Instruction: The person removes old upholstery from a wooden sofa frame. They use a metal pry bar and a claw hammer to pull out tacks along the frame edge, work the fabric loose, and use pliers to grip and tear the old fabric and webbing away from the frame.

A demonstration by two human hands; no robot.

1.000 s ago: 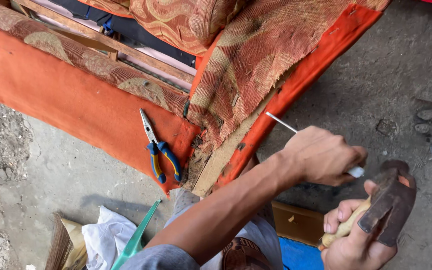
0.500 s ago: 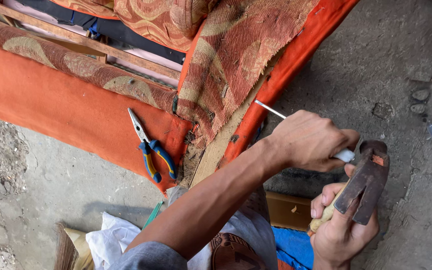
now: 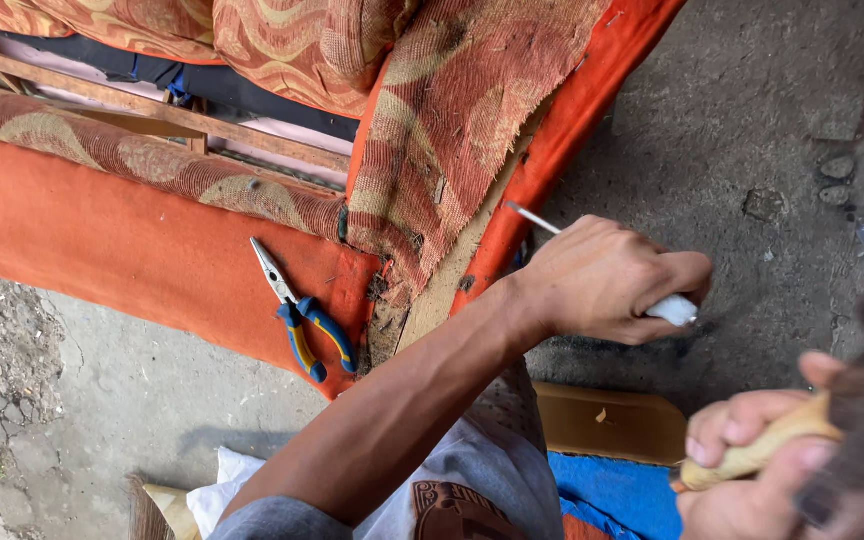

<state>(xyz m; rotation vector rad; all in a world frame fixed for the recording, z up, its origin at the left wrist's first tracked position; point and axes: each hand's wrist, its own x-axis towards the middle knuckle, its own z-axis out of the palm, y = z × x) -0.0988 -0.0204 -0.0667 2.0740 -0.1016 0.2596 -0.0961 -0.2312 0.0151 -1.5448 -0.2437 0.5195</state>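
- White-handled screwdriver [image 3: 652, 300] gripped in the left hand [image 3: 602, 280], fist wrapped fully round the handle, only the butt end showing past the fingers.
- Thin metal shaft poking out the far side of that fist, tip reaching the edge of the sofa [image 3: 82, 250] where orange cloth meets the bare wooden strip [image 3: 447, 290].
- Closed likewise, the right hand [image 3: 752, 470], down and to the right of the left one, fingers curled tight about the pale wooden handle of a hammer [image 3: 772, 445]; head of the hammer blurred at the frame edge, shape hard to make out.
- Just beyond the left wrist, a frayed flap of patterned fabric [image 3: 452, 130] hanging loose over the orange side.
- Further to the left of the forearm, pliers [image 3: 302, 315] with blue and yellow grips, lying flat on the orange cloth, nose pointing away, well apart from both hands.
- Under the right hand, a piece of brown board [image 3: 612, 425] and a blue sheet [image 3: 612, 490].
- Around all of it, rough grey ground [image 3: 782, 130] with small stones.
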